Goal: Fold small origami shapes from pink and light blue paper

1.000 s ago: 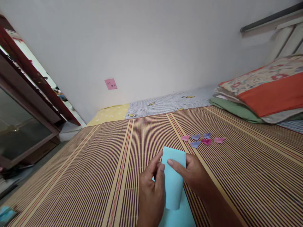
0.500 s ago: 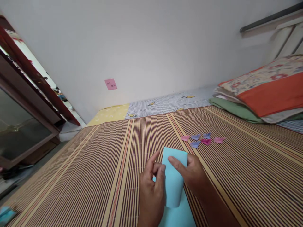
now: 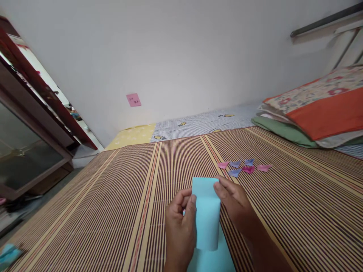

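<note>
Light blue sheet point(image 3: 206, 215): paper, matt, smooth, folded over. Mat point(image 3: 113, 196): woven bamboo or reed slats, finely ribbed, low sheen. Small folded pieces point(image 3: 244, 167): coloured paper, pink and purple. Folded bedding point(image 3: 317, 109): printed cloth, soft. Cabinet point(image 3: 31, 124): dark wood, glossy, glass-fronted. Wall point(image 3: 181, 49): painted, matt. Pink note point(image 3: 133, 100): paper.

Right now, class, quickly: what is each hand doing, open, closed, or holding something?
Left hand: closed on the left edge of the light blue paper.
Right hand: fingers pinching the same paper at its top right corner.
</note>
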Demonstrator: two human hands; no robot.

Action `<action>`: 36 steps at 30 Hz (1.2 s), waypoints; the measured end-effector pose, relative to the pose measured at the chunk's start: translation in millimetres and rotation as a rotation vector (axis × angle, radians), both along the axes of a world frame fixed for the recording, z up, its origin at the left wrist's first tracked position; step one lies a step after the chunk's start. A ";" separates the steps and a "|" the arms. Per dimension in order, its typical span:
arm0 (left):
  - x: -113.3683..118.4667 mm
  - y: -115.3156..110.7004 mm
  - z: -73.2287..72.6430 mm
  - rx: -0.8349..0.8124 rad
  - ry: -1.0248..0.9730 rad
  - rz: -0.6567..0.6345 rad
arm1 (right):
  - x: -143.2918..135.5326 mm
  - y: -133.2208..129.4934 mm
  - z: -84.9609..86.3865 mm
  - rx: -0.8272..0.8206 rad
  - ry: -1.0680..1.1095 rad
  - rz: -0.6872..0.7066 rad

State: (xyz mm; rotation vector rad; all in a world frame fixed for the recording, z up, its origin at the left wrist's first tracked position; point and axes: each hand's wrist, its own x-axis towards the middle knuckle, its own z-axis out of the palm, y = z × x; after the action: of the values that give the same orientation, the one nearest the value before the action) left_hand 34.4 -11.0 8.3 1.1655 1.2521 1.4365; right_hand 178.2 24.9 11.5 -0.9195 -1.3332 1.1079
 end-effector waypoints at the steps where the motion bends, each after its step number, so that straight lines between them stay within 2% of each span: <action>1: 0.1 0.3 0.1 -0.004 -0.029 -0.009 | 0.6 -0.2 -0.1 0.000 0.001 -0.014; 7: 0.6 1.4 0.0 -0.017 -0.086 -0.013 | -1.2 -0.9 -3.9 0.096 -0.116 -0.155; 14: 0.0 0.8 -2.4 -0.030 -0.045 -0.031 | -4.3 2.2 -10.1 0.135 -0.169 -0.194; 20: 1.1 -0.1 -5.8 0.050 0.185 0.004 | -5.8 1.6 -13.4 0.184 -0.223 -0.249; 25: 2.2 0.0 -7.7 0.120 0.420 0.034 | -7.0 3.2 -14.1 0.126 -0.207 -0.238; 28: 2.2 0.7 -9.5 0.132 0.474 0.053 | -6.7 5.1 -12.5 0.064 -0.165 -0.185; 31: 2.0 1.5 -10.6 0.135 0.490 0.124 | -6.2 5.3 -10.7 -0.003 -0.146 -0.069; 36: -0.3 3.3 -10.2 0.152 0.419 0.199 | -6.4 4.6 -11.9 -0.089 -0.126 0.134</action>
State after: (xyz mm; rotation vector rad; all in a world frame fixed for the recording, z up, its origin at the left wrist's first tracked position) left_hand 34.1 -7.7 -1.9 1.5368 1.6032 1.4992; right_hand 171.8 29.5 -0.5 -0.9903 -1.4751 1.2372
